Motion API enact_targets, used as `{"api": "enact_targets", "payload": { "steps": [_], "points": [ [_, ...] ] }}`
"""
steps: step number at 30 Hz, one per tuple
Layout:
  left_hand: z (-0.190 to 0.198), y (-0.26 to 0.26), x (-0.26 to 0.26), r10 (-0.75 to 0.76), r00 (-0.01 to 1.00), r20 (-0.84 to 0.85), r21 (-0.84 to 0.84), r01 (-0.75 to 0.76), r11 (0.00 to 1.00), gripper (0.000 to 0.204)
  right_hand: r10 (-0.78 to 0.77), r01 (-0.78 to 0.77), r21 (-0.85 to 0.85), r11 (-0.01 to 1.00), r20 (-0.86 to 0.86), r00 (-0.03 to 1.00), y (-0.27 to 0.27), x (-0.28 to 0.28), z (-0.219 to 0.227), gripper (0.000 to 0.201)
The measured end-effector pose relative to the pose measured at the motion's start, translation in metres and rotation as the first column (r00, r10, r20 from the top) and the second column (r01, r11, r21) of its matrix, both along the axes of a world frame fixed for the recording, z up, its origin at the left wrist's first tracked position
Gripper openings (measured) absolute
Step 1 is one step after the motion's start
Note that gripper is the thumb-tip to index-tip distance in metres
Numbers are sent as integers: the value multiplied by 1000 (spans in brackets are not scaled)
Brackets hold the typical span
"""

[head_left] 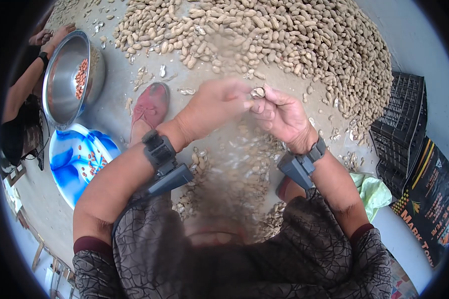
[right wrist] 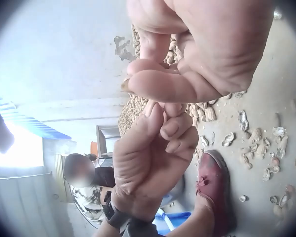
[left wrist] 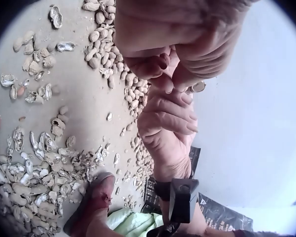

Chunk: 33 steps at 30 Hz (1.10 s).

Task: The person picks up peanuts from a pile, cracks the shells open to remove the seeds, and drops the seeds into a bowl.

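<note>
In the head view, my right hand [head_left: 287, 117] pinches an opened peanut shell [head_left: 258, 92] between thumb and fingers. My left hand [head_left: 212, 107], blurred, meets it fingertip to fingertip at the shell. The left wrist view has my left hand [left wrist: 180, 37] curled round a small reddish peanut kernel [left wrist: 164, 60], with my right hand [left wrist: 168, 131] just below and the shell [left wrist: 199, 87] at the fingertips. Seen from the right wrist, my right hand [right wrist: 202, 54] is curled above my left hand [right wrist: 153, 158]; a bit of shell [right wrist: 125, 85] shows at a fingertip.
A large peanut pile [head_left: 284, 35] lies ahead. At left are a steel bowl [head_left: 60, 74] with kernels and a blue-white basin [head_left: 67, 174], beside another person's arm [head_left: 22, 89]. Broken shells [head_left: 234, 184] lie between my feet; black crates [head_left: 399, 119] and a green bag [head_left: 374, 194] stand right.
</note>
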<state>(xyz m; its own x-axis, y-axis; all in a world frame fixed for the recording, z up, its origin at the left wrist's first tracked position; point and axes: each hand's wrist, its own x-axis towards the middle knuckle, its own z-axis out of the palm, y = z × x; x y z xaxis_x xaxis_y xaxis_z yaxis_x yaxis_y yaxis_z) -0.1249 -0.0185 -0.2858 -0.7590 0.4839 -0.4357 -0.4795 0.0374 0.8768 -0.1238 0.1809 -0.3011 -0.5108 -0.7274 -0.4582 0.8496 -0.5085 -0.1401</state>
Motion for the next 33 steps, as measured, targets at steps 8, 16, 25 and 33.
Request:
{"api": "enact_targets", "payload": {
  "steps": [8,16,25,33],
  "points": [
    [6,-8,-8,-116,965,-235,-98,95,991,22,25,-27,-23,999,-67,997,-8,8,-1,20],
    [-13,-40,-17,214,941,263,-34,-213,977,20,836,482,867,131,-357,416,15,-20,-63,21],
    [-20,-41,-10,230,934,272,-94,-212,973,20,920,615,760,-211,-58,387,11,-40,-107,26],
    [-26,-30,-6,126,978,169,-88,-112,990,23,673,159,934,321,-343,656,-15,-22,-19,11]
  ]
}}
